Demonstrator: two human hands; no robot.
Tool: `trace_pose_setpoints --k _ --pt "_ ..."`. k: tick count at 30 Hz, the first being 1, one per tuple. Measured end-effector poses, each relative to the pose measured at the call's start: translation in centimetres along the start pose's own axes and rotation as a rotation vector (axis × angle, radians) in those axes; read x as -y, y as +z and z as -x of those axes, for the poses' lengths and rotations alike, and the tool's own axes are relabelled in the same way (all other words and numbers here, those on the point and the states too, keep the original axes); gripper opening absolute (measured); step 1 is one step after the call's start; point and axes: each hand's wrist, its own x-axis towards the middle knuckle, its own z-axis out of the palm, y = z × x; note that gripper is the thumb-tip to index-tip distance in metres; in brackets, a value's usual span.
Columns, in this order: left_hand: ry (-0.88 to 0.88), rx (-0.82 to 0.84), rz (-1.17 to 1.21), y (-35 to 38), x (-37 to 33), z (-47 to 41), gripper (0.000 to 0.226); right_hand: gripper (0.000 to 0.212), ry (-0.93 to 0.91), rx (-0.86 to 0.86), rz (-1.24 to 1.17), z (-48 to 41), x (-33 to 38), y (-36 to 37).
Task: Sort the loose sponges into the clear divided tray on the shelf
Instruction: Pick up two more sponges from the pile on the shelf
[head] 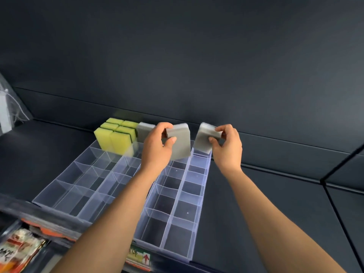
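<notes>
**Sponges held above the far end of the divided tray**

Two grey sponges are shown lifted clear of the clear divided tray (178, 238), which lies on the dark shelf (222, 223). The left-hand grey sponge (180, 142) is pinched between the thumb and curled fingers of the left hand (157, 142) and hangs over the far compartments. The right-hand grey sponge (203, 137) is gripped near its upper corner by the right hand (226, 146), above the tray's far right corner. A third grey sponge (144, 129) stands upright at the far end, partly covered by the left hand. Just beside it, yellow sponges (116, 134) with dark scouring layers are packed upright in the far left compartments.

The left forearm crosses the middle of the tray and screens several compartments. The bases of the yellow sponges are blurred behind the tray's walls. At the left edge a clear plastic bag (9, 107) is cut off by the frame. Below the shelf's front edge, printed packets (17, 251) and a label with a red arrow (140, 257) are seen, their print too blurred to read.
</notes>
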Motion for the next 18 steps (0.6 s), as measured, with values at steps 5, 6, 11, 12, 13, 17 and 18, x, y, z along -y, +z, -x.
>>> trace_pose_setpoints --k 5,6,11,12,13,17,18 --pt "0.051 0.023 0.025 -0.1 0.7 -1.9 0.027 0.018 0.014 0.033 0.107 -0.3 -1.1 1.7" --pt "0.06 0.03 0.031 -0.1 0.8 -2.4 0.028 0.018 0.014 0.045 0.135 -0.3 -1.3 2.1" --pt "0.126 0.072 0.02 -0.1 1.3 -4.0 0.026 0.02 0.027 0.091 0.268 -0.2 -2.4 3.6" --pt "0.149 0.081 0.008 0.0 1.3 -4.2 0.025 0.02 0.031 0.093 0.287 -0.1 -2.6 3.7" --pt "0.175 0.091 -0.004 0.1 1.5 -4.5 0.025 0.02 0.036 0.092 0.302 -0.2 -2.6 3.9" --pt "0.253 0.138 -0.042 0.7 1.6 -5.3 0.025 0.019 0.044 0.089 0.346 -0.6 -2.5 4.0" --pt "0.264 0.149 -0.039 0.9 1.5 -5.4 0.026 0.019 0.042 0.083 0.355 -0.7 -2.5 4.0"
